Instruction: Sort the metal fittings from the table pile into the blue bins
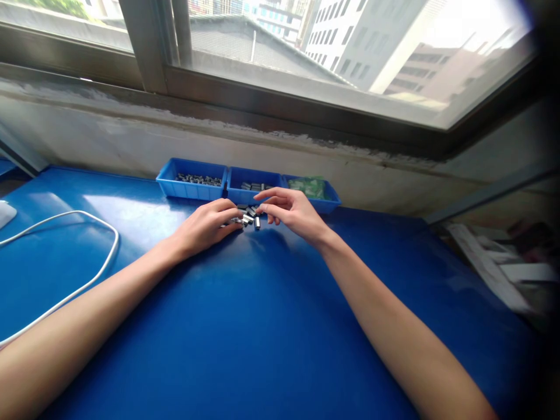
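Observation:
A small heap of short dark and silvery metal-looking pieces (250, 217) lies on the blue table (245, 326), close to the bins. My left hand (212, 221) rests at the heap's left side, thumb and fingers apart, with some pieces between them. From the right, my right hand (295, 214) hovers over the heap's edge. Its index finger is stretched out and the other fingers are loosely bent, with no piece seen in its grasp. The pieces are too small to tell their exact kind.
Behind the heap stand three joined blue bins: the left bin (188, 189) with many small metal parts, the middle bin (236, 191) with larger dark pieces, the right bin (335, 201) with green-tinted bags (312, 188). A white cable (116, 233) curves across the left. A window sits above the wall.

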`<state>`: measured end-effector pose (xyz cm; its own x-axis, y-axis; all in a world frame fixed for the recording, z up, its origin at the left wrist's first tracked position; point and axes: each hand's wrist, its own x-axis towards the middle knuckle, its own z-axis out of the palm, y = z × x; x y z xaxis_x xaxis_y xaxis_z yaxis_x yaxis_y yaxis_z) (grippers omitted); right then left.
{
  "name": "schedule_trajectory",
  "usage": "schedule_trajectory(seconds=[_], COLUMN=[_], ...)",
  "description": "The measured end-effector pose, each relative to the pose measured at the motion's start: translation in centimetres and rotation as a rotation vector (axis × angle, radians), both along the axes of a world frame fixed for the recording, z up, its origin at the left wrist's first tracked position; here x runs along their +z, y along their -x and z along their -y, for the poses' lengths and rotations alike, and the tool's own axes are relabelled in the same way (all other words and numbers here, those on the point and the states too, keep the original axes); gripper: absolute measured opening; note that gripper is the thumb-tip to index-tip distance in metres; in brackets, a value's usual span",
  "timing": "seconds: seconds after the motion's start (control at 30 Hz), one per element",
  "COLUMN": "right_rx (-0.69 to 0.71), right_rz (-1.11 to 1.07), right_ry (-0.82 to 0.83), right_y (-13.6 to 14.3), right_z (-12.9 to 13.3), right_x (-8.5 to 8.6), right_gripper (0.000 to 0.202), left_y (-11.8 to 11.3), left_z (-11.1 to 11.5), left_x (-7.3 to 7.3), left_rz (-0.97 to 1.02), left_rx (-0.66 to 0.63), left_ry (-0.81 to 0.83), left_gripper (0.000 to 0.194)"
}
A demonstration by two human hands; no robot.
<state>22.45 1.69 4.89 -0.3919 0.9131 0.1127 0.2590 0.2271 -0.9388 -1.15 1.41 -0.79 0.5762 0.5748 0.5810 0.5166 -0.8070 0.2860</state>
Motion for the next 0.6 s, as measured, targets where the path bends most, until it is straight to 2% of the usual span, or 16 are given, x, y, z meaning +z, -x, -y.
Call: schedule_trajectory(seconds=[0.1, 0.27, 0.4, 0.5, 0.6], right_rx=[0.006, 0.009, 0.022, 0.059, 0.108], right_rz=[-0.001, 0.005, 0.029, 0.059, 0.033], right_ry=[0.006, 0.014, 0.002, 0.001, 0.029], right_y=[0.1, 0.2, 0.3, 0.8, 1.4], right_z=[0.1, 0.1, 0.2, 0.5, 0.8], right_x=[0.1, 0.1, -0.2, -0.3, -0.6], right_gripper=[0.025, 0.024, 0.024, 0.028, 0.029], left_y=[0.0, -0.2, -0.7, -1.0, -1.1], left_z=[0.0, 0.1, 0.2, 0.1, 0.2], left_x=[0.0, 0.5, 1.1, 1.4, 1.5], left_rz=[0.097, 0.264, 0.592, 0.786, 0.885], left_rx=[0.059, 0.110, 0.112, 0.018, -0.053], left_ry=[-0.035, 0.075, 0.376, 0.582, 0.739], left_gripper=[0.018, 0.018, 0.032, 0.048, 0.055])
